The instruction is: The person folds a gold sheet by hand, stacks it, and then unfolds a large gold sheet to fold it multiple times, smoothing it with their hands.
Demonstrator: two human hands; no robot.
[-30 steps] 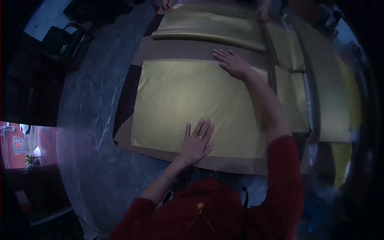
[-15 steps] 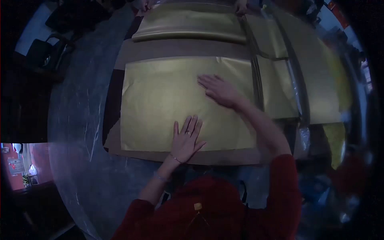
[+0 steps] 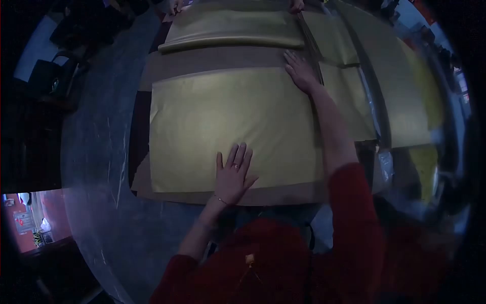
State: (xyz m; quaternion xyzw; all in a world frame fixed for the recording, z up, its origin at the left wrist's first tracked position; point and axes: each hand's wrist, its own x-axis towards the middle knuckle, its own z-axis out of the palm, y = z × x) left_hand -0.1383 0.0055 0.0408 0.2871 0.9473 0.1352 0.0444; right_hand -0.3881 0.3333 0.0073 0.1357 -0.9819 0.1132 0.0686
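A large gold sheet (image 3: 202, 111) lies flat over brown board (image 3: 217, 58) in front of me. My left hand (image 3: 234, 175) rests palm down near the sheet's front edge, its fingers spread. Out at the far right corner, my right hand (image 3: 302, 73) lies flat with the fingers stretched forward, across the sheet's edge. Light creases run over the sheet between my hands. Neither hand grasps anything.
Another gold sheet (image 3: 233, 25) with a rolled or folded near edge lies beyond, where another person's hands (image 3: 297, 5) touch its far side. More gold sheets (image 3: 344, 101) are on the right, beside clear plastic (image 3: 386, 164). Grey floor (image 3: 96, 137) extends left.
My right hand has slid forward and right across the sheet to its far corner, where a wrinkle now looks flatter. My left hand stays in place. The view has shifted slightly.
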